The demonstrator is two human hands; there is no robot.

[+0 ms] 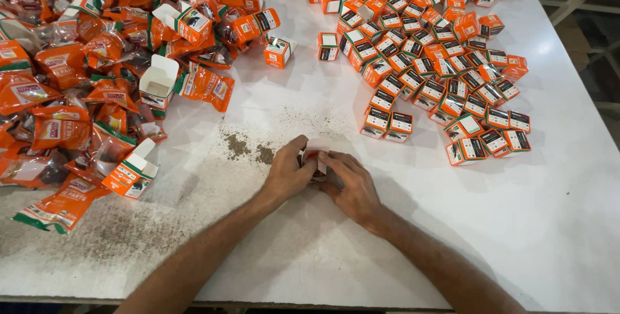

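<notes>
Table [529,223]: white, broad, filling nearly the whole view, edge running along the near side

Pouch heap [58,94]: orange foil pouches with green trim, piled loosely across the far left, spilling toward the near left corner

Closed boxes [439,75]: small orange and white cartons, packed side by side in rough rows over the far right, reaching to the far edge

Open boxes: several with white flaps raised at the rim of the pouch heap, one upright [157,84] at mid left, another tipped on its side [131,172] nearer the table edge

Stray boxes: two [279,51] [328,46] standing apart between the heap and the rows

Spilled grains [248,149]: dark powdery scatter just left of the hands, thinner dusting fanned far of them, fainter smear toward the near left

Left hand [289,170]: at table centre, fingers curled round the left side of a small box, thumb pressed to it

Right hand [352,188]: touching the left hand, fingers bent over the right side of the same box, gripping it

Small box [316,148]: pinched between both hands at the middle of the table, mostly hidden by fingers, pale flap showing on the far side, whether resting on the surface or lifted cannot be told
</notes>
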